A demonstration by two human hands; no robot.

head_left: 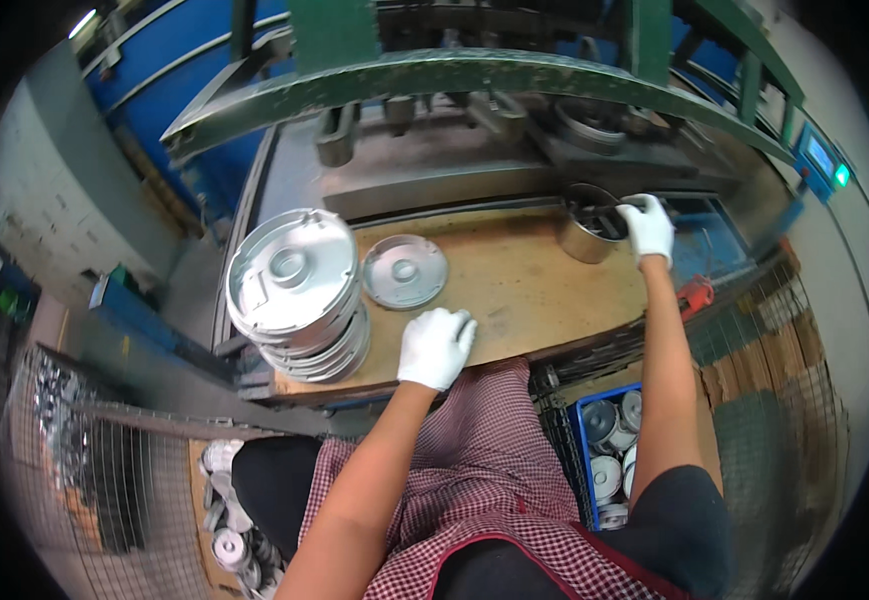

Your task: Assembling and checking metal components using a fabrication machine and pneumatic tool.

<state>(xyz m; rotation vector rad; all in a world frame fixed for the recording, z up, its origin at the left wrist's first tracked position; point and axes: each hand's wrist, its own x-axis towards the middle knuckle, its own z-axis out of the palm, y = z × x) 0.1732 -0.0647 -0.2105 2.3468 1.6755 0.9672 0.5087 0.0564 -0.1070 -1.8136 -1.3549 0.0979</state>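
Observation:
My left hand, in a white glove, rests on the near edge of the wooden board with its fingers curled in; nothing shows in it. Just beyond it lies a single round silver metal cover with a raised hub. To its left stands a stack of similar metal covers. My right hand, also gloved, is at the right rim of a round metal can with dark contents. Its fingers are pressed together by a thin dark piece that sticks out of the can; what they grip is too small to make out.
Behind the wooden board is a steel press bed beneath a green machine frame. A blue crate of round metal parts stands below right. More metal parts lie below left. A lit control box is at right.

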